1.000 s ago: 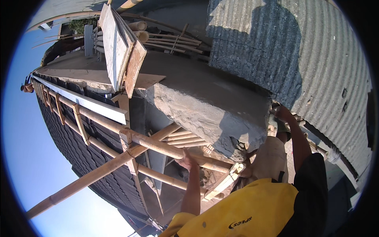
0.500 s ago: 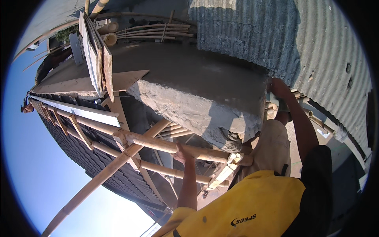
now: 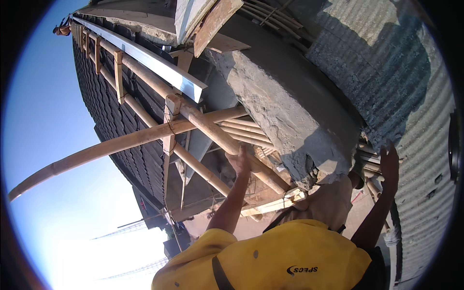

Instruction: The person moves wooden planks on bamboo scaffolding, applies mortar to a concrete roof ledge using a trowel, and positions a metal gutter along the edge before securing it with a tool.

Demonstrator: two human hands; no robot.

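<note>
My left hand (image 3: 239,162) is closed around a thick bamboo pole (image 3: 212,133) of a scaffold, just below a rough concrete slab (image 3: 285,106). My right hand (image 3: 389,162) is raised with its fingers spread and holds nothing. It is next to a corrugated metal sheet (image 3: 420,145) and the cut ends of several bamboo poles (image 3: 369,162) under the slab's corner. My yellow shirt (image 3: 280,256) fills the lower middle, with tan cloth (image 3: 328,203) beyond it between my arms.
A long bamboo brace (image 3: 96,152) crosses to the left into open sky. A metal beam (image 3: 145,60) and wooden blocks run along the scaffold by a dark tiled wall (image 3: 140,145). Planks (image 3: 203,19) lean on top of the slab. A far person (image 3: 62,30) is at the scaffold's end.
The view has swung, so the slab and scaffold now sit higher and closer. My right hand has come off the slab's edge toward the corrugated sheet. My left hand stays on the pole.
</note>
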